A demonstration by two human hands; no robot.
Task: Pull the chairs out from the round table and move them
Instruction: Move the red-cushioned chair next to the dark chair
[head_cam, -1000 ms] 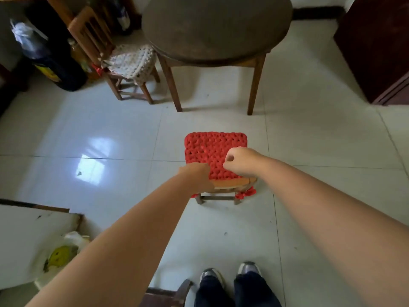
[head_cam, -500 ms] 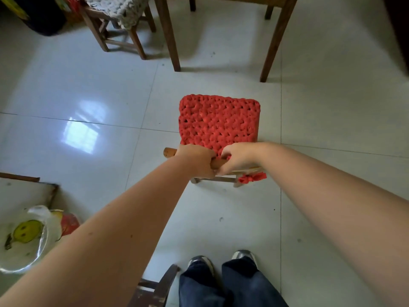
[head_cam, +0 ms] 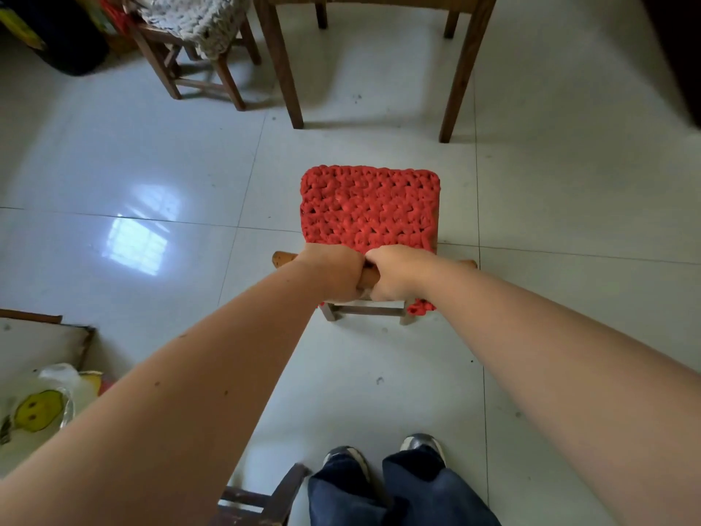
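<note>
A small wooden chair with a red knitted cushion [head_cam: 370,206] stands on the tiled floor in front of me, apart from the round table, of which only the legs [head_cam: 282,70] show at the top. My left hand [head_cam: 333,275] and my right hand [head_cam: 398,273] sit side by side, both gripping the chair's wooden top rail [head_cam: 284,258]. A second chair with a grey-white knitted cushion [head_cam: 197,17] stands at the table's left side.
A dark bin [head_cam: 57,39] stands in the top left corner. A low white surface with a smiley-face plastic bag [head_cam: 38,411] lies at the lower left. Part of another wooden chair [head_cam: 265,499] sits by my feet [head_cam: 383,453]. Dark furniture edges the top right.
My view has tilted down, so the tabletop is out of frame. Both hands have settled onto the back rail, and the red chair sits closer to me than one second ago.
</note>
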